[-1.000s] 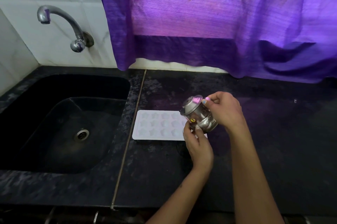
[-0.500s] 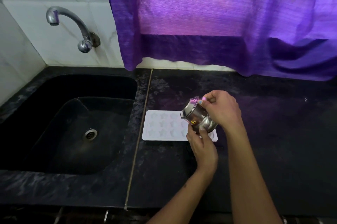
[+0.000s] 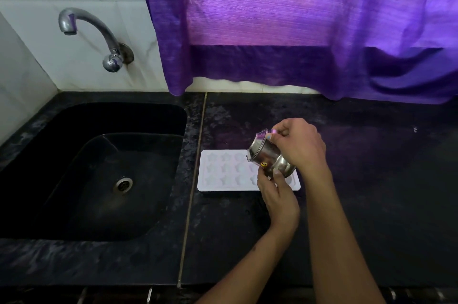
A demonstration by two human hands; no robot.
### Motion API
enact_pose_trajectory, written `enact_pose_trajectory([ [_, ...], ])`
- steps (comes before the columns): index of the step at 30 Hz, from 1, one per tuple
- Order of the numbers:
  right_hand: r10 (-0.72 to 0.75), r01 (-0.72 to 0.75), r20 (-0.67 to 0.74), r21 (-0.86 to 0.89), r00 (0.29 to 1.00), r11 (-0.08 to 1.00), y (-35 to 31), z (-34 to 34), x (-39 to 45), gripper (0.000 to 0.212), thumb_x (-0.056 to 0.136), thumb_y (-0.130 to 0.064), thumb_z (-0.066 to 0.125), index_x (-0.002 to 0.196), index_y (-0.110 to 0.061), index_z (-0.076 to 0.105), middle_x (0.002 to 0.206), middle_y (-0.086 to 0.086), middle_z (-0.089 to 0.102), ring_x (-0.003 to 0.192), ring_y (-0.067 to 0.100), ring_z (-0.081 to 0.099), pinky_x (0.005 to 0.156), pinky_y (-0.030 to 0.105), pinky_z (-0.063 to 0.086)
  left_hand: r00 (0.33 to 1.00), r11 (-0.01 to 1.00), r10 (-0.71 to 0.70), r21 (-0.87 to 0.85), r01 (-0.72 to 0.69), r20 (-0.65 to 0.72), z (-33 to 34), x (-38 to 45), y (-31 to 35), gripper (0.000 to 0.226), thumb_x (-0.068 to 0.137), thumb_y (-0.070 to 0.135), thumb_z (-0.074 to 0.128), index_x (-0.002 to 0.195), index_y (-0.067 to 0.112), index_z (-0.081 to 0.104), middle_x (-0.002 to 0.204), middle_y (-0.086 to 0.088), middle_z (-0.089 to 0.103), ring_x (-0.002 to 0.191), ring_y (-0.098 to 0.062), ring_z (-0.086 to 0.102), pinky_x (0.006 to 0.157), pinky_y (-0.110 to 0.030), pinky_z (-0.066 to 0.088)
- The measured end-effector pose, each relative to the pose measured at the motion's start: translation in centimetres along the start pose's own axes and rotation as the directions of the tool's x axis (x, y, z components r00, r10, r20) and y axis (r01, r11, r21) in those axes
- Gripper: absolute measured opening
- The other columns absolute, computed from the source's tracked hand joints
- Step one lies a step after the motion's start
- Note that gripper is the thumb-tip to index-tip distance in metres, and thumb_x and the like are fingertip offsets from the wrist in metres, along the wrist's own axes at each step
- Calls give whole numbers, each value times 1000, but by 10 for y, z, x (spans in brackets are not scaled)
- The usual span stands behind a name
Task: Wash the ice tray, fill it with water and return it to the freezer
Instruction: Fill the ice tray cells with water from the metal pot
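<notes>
A white ice tray (image 3: 224, 171) with star-shaped cells lies flat on the black counter, just right of the sink. Above its right end I hold a small steel pot (image 3: 266, 155), tilted with its mouth toward the left over the tray. My right hand (image 3: 301, 146) grips the pot's rim and body from the right. My left hand (image 3: 276, 194) supports the pot's bottom from below with its fingertips. The tray's right end is hidden behind the pot and hands. Whether water is leaving the pot cannot be made out.
A black sink (image 3: 99, 170) with a steel drain (image 3: 123, 184) lies to the left. A steel tap (image 3: 99, 36) juts from the white tiled wall above it. A purple curtain (image 3: 297, 26) hangs at the back over the black counter (image 3: 371, 179).
The pot stays tilted over the tray's right end in both hands. The camera has shifted slightly, so the scene sits further right in view.
</notes>
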State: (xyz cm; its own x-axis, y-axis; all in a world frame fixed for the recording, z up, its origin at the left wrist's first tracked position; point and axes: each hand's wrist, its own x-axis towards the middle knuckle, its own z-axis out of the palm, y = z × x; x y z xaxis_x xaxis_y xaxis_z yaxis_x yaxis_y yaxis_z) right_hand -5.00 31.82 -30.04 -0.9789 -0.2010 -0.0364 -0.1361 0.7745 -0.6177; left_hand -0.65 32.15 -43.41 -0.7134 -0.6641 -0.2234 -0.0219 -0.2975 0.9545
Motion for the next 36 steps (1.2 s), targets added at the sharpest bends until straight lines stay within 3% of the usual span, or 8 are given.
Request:
enact_pose_trajectory([
  [12, 8, -8, -13, -7, 1000, 1000, -5, 0, -4, 7, 90, -32, 64, 95, -29, 67, 97, -4, 68, 87, 15, 58, 71, 28, 37, 1000, 1000, 3, -1, -3, 12, -5, 0, 1, 42, 101, 31, 38, 142, 22, 37, 137, 0, 49, 124, -14, 50, 107, -41, 40],
  [17, 41, -41, -24, 2, 999, 999, -4, -3, -6, 4, 88, -27, 63, 87, -29, 66, 93, -3, 68, 90, 18, 61, 71, 29, 40, 1000, 1000, -5, 6, 5, 21, -6, -5, 3, 43, 100, 32, 39, 142, 22, 38, 137, 1, 49, 125, -15, 49, 108, -41, 39],
  [23, 108, -103, -55, 94, 993, 990, -1, -12, -10, 10, 86, -22, 62, 83, -21, 72, 83, -1, 68, 84, 19, 61, 68, 29, 42, 999, 999, 46, 3, -46, 17, -8, -8, 10, 41, 101, 22, 42, 141, 20, 38, 136, 0, 48, 121, -13, 51, 104, -30, 41],
  [28, 112, -104, -62, 129, 992, 986, -3, -13, -12, 16, 83, -22, 62, 69, -25, 65, 80, -3, 68, 83, 19, 62, 73, 32, 48, 998, 998, 60, -7, -60, 11, -11, -8, 12, 43, 100, 21, 43, 143, 18, 35, 137, 0, 46, 117, -9, 51, 88, -9, 39],
  [36, 36, -33, -35, 90, 999, 995, -16, 1, -12, 16, 87, -27, 64, 72, -29, 61, 85, -5, 68, 85, 16, 63, 67, 28, 44, 998, 998, 48, -30, -49, -30, -20, -1, 17, 43, 101, 24, 40, 143, 18, 36, 138, -3, 47, 123, -15, 51, 104, -33, 42],
])
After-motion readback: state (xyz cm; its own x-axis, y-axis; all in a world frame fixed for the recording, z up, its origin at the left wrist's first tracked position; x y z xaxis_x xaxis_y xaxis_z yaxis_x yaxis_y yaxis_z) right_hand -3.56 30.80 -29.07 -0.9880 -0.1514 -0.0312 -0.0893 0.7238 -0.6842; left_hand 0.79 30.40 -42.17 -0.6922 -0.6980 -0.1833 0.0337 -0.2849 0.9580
